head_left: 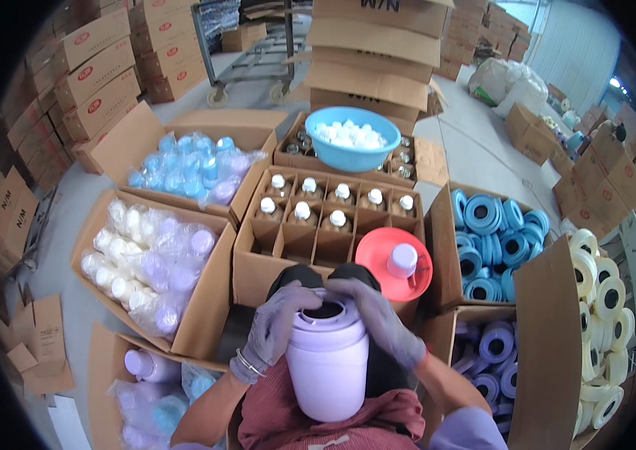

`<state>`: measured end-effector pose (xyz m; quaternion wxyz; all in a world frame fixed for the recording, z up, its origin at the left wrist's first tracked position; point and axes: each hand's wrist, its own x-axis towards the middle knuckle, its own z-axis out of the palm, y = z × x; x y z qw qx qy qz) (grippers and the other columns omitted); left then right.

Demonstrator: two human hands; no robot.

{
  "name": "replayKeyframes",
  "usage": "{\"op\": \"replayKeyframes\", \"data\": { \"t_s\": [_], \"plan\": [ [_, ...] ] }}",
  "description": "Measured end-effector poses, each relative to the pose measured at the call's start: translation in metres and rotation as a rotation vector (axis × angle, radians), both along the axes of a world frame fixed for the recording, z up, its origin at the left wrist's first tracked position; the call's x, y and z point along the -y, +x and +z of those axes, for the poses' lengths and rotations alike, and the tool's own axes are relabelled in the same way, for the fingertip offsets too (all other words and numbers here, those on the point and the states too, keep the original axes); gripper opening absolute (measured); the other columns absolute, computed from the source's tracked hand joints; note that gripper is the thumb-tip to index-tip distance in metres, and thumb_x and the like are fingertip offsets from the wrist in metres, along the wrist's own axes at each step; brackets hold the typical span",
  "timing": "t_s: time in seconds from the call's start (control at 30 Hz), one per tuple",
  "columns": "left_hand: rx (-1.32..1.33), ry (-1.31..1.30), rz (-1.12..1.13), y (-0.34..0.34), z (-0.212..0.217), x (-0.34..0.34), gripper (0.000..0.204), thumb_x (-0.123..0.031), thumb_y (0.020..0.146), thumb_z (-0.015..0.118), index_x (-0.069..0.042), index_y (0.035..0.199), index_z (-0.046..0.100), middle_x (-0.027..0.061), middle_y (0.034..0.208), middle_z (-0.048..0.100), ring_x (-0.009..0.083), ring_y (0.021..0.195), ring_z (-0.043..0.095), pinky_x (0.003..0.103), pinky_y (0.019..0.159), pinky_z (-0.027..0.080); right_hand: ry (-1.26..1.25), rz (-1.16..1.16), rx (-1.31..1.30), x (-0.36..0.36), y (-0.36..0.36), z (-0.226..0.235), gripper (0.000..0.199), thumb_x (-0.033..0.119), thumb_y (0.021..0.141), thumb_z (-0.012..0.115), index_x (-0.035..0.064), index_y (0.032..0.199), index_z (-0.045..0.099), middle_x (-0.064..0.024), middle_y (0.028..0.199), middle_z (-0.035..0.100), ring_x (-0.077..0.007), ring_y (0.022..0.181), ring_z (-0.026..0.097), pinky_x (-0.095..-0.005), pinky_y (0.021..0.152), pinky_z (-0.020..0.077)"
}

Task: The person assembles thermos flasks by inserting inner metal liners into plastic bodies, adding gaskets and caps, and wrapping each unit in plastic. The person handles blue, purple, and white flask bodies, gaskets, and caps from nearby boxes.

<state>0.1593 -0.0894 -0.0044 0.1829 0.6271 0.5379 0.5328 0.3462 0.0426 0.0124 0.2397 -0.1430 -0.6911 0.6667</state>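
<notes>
A lilac thermos flask body stands upright in my lap, its dark round opening facing up and a lilac collar around it. Both my hands wear grey-purple gloves. My left hand grips the collar and upper wall from the left, with its fingers over the rim. From the other side my right hand grips the same rim, some of its fingertips hidden behind it. Just ahead, a red basin holds a lilac cup-shaped lid.
A divided carton ahead holds several white-capped bottles; behind it is a blue basin of small white caps. Wrapped cups fill cartons on the left. Blue rings, lilac rings and cream rings lie on the right.
</notes>
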Motion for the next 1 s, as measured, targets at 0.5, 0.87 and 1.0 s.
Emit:
{"op": "replayKeyframes", "data": {
  "t_s": [0.5, 0.87, 1.0],
  "plan": [
    [0.402, -0.661, -0.319, 0.064, -0.009, 0.091, 0.044, -0.030, 0.100, 0.061, -0.003, 0.134, 0.057, 0.0078, 0.125, 0.063, 0.0184, 0.111, 0.061, 0.033, 0.098, 0.048, 0.352, -0.414, 0.602, 0.040, 0.140, 0.047, 0.043, 0.030, 0.092, 0.068, 0.0016, 0.124, 0.063, -0.0125, 0.090, 0.068, -0.0239, 0.082, 0.069, -0.0344, 0.076, 0.0556],
    [0.741, -0.732, -0.037, 0.071, -0.058, 0.106, 0.050, -0.042, 0.102, 0.055, -0.002, 0.131, 0.062, 0.0068, 0.122, 0.067, 0.0174, 0.111, 0.063, 0.033, 0.101, 0.046, 0.701, 0.010, 0.036, 0.042, 0.129, 0.029, 0.048, 0.022, 0.095, 0.044, 0.0055, 0.140, 0.051, -0.0212, 0.145, 0.042, -0.0399, 0.141, 0.031, -0.0471, 0.118, 0.0216],
    [0.192, 0.025, -0.055, 0.109, -0.021, 0.073, 0.027, -0.009, 0.080, 0.064, -0.002, 0.104, 0.073, 0.0151, 0.109, 0.072, 0.0335, 0.111, 0.066, 0.043, 0.102, 0.049, -0.985, -0.468, 0.310, 0.038, 0.164, -0.043, 0.051, 0.046, 0.105, 0.040, 0.0059, 0.132, 0.057, -0.0118, 0.128, 0.062, -0.0247, 0.118, 0.059, -0.0359, 0.107, 0.0428]
  ]
}}
